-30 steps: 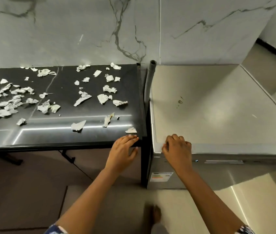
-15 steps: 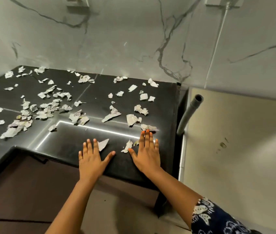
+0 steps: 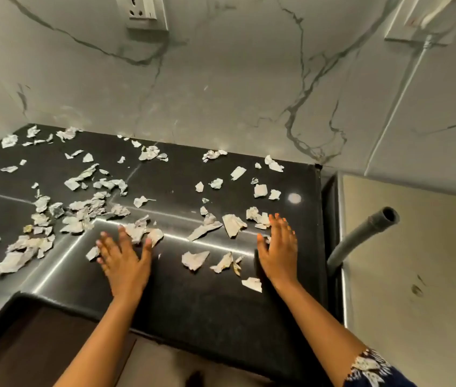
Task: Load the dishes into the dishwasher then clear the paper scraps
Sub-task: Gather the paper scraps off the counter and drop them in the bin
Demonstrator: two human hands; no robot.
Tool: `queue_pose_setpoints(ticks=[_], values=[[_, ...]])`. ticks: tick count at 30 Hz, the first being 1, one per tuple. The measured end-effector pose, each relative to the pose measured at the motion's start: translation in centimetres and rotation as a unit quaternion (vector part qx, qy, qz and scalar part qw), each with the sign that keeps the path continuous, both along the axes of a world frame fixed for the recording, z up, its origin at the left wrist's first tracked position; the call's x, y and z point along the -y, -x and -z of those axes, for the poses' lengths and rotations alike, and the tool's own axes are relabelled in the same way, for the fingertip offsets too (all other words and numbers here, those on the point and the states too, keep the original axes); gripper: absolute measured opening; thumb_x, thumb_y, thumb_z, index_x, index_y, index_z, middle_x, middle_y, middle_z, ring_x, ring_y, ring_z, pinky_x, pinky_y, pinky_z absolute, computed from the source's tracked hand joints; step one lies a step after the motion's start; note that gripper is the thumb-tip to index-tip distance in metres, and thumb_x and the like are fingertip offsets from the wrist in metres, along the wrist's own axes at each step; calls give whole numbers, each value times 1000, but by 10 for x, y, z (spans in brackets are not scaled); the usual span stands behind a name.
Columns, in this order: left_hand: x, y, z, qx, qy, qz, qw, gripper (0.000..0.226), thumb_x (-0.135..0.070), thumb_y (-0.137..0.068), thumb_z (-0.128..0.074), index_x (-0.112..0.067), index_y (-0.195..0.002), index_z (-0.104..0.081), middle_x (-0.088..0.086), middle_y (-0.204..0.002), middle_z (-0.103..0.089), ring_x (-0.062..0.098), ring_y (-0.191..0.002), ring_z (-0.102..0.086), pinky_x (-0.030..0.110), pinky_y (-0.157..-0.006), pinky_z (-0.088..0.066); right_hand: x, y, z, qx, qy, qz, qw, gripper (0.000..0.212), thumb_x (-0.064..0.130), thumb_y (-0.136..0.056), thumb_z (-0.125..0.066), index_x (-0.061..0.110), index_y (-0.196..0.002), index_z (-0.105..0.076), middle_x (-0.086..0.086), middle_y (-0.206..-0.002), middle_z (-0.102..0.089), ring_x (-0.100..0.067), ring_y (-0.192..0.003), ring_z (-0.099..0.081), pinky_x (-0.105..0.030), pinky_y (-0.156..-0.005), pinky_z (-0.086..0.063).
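The left hand [image 3: 122,256] is being held open, fingers straight and spread, low over the dark worktop [image 3: 193,317]. Its fingertips are being laid against a small crumpled heap. The right hand [image 3: 278,247] is likewise being held open and empty near the worktop's right edge, with its fingertips at another crumpled cluster. Whether either palm is being pressed down cannot be told. A few paper scraps [image 3: 194,259] are being left between the two hands, nearer the front edge. The densest scatter is being seen to the left of the left hand and beyond it, toward the wall [image 3: 221,93]. That mass is judged nearer the left hand, and an inward sweep is probably being set up.
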State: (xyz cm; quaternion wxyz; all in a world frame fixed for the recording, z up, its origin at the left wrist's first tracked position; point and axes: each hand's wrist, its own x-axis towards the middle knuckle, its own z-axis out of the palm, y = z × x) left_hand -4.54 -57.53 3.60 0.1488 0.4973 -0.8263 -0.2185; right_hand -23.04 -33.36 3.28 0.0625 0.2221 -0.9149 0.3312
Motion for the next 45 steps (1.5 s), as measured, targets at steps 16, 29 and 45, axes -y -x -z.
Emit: queue_pose_setpoints(ticks=[16, 29, 45], values=[[51, 61, 2, 24, -6, 132, 991, 78, -70, -89, -19, -28, -153, -9, 11, -161, 7, 27, -147, 14, 46, -118, 6, 48, 61, -4, 59, 82, 155, 983, 54, 41, -96, -43, 12, -142, -38, -10, -151, -34, -24, -142, -23, -47, -117, -14], [71, 97, 1, -95, -21, 102, 990, 69, -65, -93, -27, -31, -152, -15, 3, -161, 4, 22, -147, 10, 50, -115, 7, 99, 153, -11, 123, 170, 69, 975, 45, 28, -96, -51, 11, -137, -44, -11, -146, -39, -26, -136, -34, -37, -113, -27], [67, 107, 3, 48, 23, 140, 989, 90, -82, -75, -3, -36, -152, -13, -9, -160, -13, 18, -148, 0, 57, -115, 3, 144, 161, -10, 16, -275, -311, 910, 59, 53, -98, -23, 28, -151, -11, 10, -158, -6, -9, -145, -1, -41, -117, 1]])
